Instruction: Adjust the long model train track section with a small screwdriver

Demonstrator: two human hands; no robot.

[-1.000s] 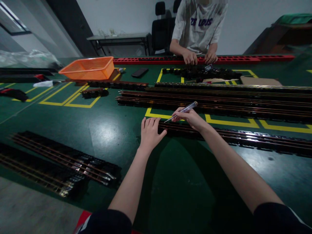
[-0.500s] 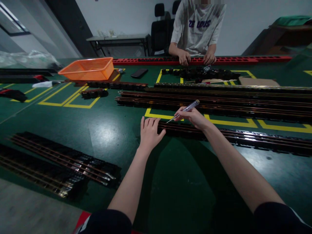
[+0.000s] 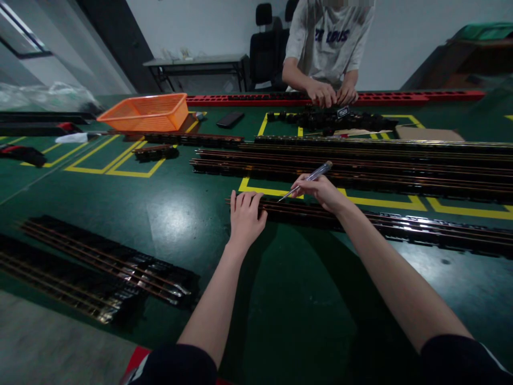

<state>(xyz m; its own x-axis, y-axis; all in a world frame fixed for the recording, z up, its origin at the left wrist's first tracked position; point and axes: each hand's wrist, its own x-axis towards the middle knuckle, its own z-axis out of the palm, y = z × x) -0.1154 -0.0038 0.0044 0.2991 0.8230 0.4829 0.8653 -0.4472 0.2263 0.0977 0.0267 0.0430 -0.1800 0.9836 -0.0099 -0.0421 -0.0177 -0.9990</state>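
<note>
A long black rail strip with copper-coloured rods [image 3: 401, 223] lies across the green table in front of me. My left hand [image 3: 246, 216] is wrapped over its left end, thumb on the near side, fingers on the far side. In my right hand [image 3: 315, 192] is a screwdriver [image 3: 318, 172] with a clear handle, held in a pinch. The screwdriver slants down to the left, and its tip is at the strip just right of my left hand. Whether the tip touches the strip I cannot tell.
Beyond the strip lie several longer rail strips [image 3: 360, 166]. An orange basket [image 3: 146, 113] and a phone [image 3: 230, 120] are farther back. More strips [image 3: 104, 256] lie at the left. Across the table a person's hands [image 3: 332, 95] work over black parts [image 3: 360, 122].
The screwdriver and my right hand have shifted slightly right. My left thumb has moved in closer to the strip. The other person's hands have come closer together.
</note>
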